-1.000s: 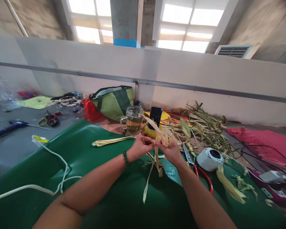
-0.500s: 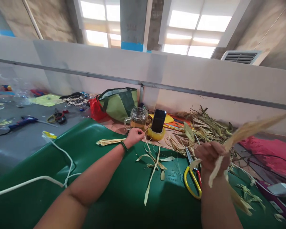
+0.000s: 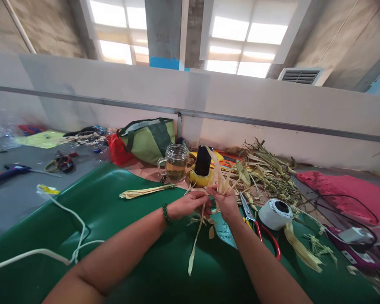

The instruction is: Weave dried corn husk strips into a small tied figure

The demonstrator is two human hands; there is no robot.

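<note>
In the head view, my right hand (image 3: 227, 205) is closed around a dry, pale corn husk (image 3: 221, 177), whose wide end points upward. My left hand (image 3: 194, 202), with a green bead bracelet (image 3: 166, 213) at its wrist, meets it fingertip to fingertip. Its fingers are pinched together, and what lies between them is too small to make out. Below both hands a long husk strip (image 3: 194, 249) runs down over the green mat (image 3: 139, 236), with smaller husk pieces partly hidden by my fingers. Beside my right forearm lie scissors (image 3: 256, 223) with red and yellow handles.
Behind my hands stand a glass mug (image 3: 176, 164) of liquid and a phone (image 3: 204, 161) propped on a yellow tape roll (image 3: 201, 179). Dried husks and stalks (image 3: 272, 173) pile up at right. A white roll (image 3: 274, 215) stands near the scissors. A white cable (image 3: 79, 219) crosses the mat.
My right hand has swung left with the corn husk to meet my left hand. The white roll, hidden before, now shows. The view has turned slightly right.
</note>
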